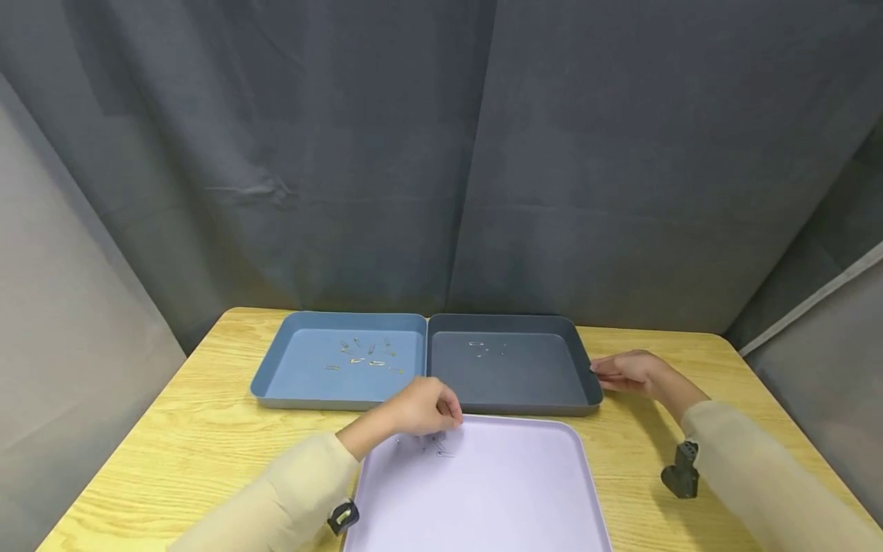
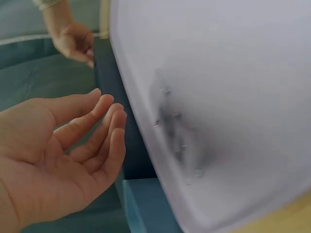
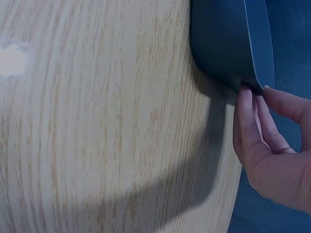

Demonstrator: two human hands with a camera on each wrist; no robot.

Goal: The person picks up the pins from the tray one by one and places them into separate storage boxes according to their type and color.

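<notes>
our left hand (image 1: 421, 408) hangs loose and holds nothing, fingers relaxed over the far edge of the lilac tray (image 1: 524, 498), right above a little bunch of paper clips (image 1: 434, 445). our right hand (image 1: 624, 373) has straight fingers touching the right rim of the dark grey tray (image 1: 552, 402). more clips lie in the blue tray (image 1: 276, 383) beside it.

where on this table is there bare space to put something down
Bare wood lies left of the blue tray and lavender tray, and right of them beyond the right hand. It is crowded where the left hand hovers over small clips beside the dark tray.
</notes>
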